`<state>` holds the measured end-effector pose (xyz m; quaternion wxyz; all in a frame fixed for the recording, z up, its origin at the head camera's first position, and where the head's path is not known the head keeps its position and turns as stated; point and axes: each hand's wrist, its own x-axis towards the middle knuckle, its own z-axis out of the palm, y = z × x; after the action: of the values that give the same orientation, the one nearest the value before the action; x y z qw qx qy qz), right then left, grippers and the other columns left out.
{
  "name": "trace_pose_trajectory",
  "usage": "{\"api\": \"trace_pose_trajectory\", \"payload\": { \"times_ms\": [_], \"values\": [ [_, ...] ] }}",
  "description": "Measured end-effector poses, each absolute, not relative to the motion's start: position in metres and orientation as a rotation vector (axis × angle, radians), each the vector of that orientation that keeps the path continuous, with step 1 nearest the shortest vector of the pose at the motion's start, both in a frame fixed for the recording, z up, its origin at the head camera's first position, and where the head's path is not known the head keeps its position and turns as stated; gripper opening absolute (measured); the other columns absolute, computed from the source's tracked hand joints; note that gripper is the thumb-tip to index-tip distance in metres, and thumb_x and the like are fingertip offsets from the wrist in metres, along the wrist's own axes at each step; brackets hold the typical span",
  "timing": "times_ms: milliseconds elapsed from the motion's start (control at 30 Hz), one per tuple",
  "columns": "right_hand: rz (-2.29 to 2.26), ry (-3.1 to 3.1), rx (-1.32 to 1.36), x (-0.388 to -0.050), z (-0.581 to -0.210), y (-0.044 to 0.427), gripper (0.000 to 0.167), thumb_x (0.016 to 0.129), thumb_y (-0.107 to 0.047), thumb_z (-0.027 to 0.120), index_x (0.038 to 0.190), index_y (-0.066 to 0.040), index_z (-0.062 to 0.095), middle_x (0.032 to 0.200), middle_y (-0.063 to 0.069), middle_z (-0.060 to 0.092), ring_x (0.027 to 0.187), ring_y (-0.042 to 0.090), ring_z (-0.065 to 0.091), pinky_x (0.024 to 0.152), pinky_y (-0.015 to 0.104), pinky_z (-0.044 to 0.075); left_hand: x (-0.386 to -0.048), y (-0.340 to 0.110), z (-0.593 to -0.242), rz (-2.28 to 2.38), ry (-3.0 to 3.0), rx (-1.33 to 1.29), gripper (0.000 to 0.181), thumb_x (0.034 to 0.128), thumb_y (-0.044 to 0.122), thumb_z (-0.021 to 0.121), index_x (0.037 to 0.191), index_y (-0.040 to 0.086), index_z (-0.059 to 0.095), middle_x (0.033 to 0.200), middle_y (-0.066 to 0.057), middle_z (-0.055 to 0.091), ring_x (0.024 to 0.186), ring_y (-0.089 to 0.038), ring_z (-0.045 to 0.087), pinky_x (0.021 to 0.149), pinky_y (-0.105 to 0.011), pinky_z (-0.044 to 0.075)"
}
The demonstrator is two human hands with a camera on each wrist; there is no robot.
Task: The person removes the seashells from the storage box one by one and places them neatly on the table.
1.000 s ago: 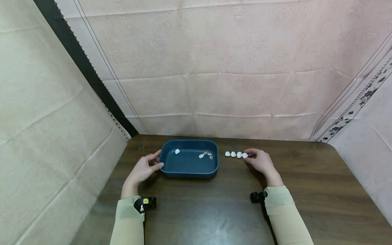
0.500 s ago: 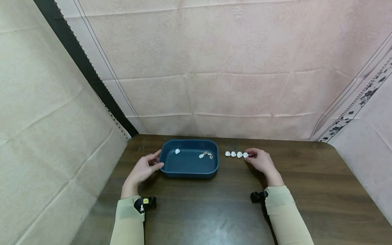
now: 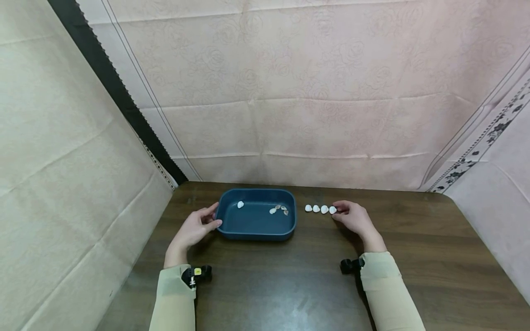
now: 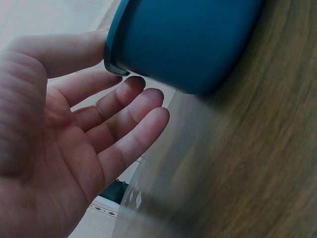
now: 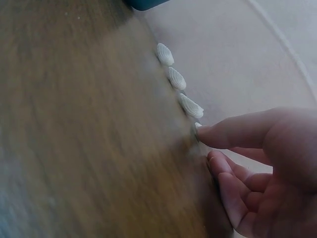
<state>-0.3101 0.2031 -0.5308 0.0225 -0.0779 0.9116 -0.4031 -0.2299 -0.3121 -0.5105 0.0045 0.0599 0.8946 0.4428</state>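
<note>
Beside the blue tray, my left hand touches its left rim with the thumb and index finger. The other fingers extend loosely below the rim in the left wrist view. My right hand pinches a white seashell between thumb and fingers, at the right end of a short row on the table. The row's other ribbed white shells, such as this seashell, lie to its left. In the right wrist view the thumb mostly hides the pinched shell.
Inside the tray lie a white shell at the left and several small white and brownish shells at the right. Pale patterned cloth hangs behind the brown wooden table and at both sides.
The shell in my right hand has shifted very slightly to the right, away from its neighbour. My left hand and the tray look the same.
</note>
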Motion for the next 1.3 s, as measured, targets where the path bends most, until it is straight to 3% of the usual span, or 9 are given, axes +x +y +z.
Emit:
{"api": "trace_pose_trajectory", "payload": {
  "times_ms": [400,667,967,1300],
  "values": [
    [-1.391,2.932,-0.207,-0.312,-0.517,0.193,0.036,0.103,-0.016,0.072,0.135,-0.001,0.07,0.121,0.019,0.071,0.11,0.036,0.066,0.093,0.05,0.05,-0.23,-0.316,-0.509,1.387,2.807,0.167,0.065,0.1018,0.024,0.075,0.16,0.009,0.051,0.106,-0.009,0.062,0.098,-0.028,0.056,0.08,-0.042,0.047],
    [-1.655,2.887,-0.478,-0.303,-0.49,0.12,0.026,0.103,-0.016,0.073,0.127,-0.008,0.076,0.114,0.011,0.076,0.104,0.027,0.07,0.094,0.046,0.055,-0.232,-0.316,-0.507,1.378,2.805,0.141,0.065,0.1024,0.026,0.075,0.161,0.011,0.051,0.108,-0.009,0.063,0.099,-0.027,0.056,0.082,-0.041,0.048],
    [-1.642,2.609,-0.728,-0.294,-0.486,0.02,0.023,0.103,-0.019,0.074,0.125,-0.014,0.078,0.109,-0.001,0.076,0.097,0.018,0.069,0.081,0.038,0.057,-0.229,-0.313,-0.51,1.414,2.792,0.155,0.064,0.1023,0.024,0.075,0.16,0.008,0.051,0.107,-0.009,0.064,0.098,-0.027,0.057,0.081,-0.041,0.048],
    [-1.559,2.546,-0.689,-0.297,-0.492,-0.017,0.025,0.104,-0.016,0.073,0.128,-0.011,0.077,0.115,0.0,0.075,0.1,0.02,0.068,0.086,0.042,0.057,-0.228,-0.312,-0.51,1.42,2.79,0.159,0.064,0.1015,0.025,0.076,0.159,0.011,0.052,0.107,-0.008,0.064,0.098,-0.027,0.058,0.082,-0.041,0.048]
  ]
}}
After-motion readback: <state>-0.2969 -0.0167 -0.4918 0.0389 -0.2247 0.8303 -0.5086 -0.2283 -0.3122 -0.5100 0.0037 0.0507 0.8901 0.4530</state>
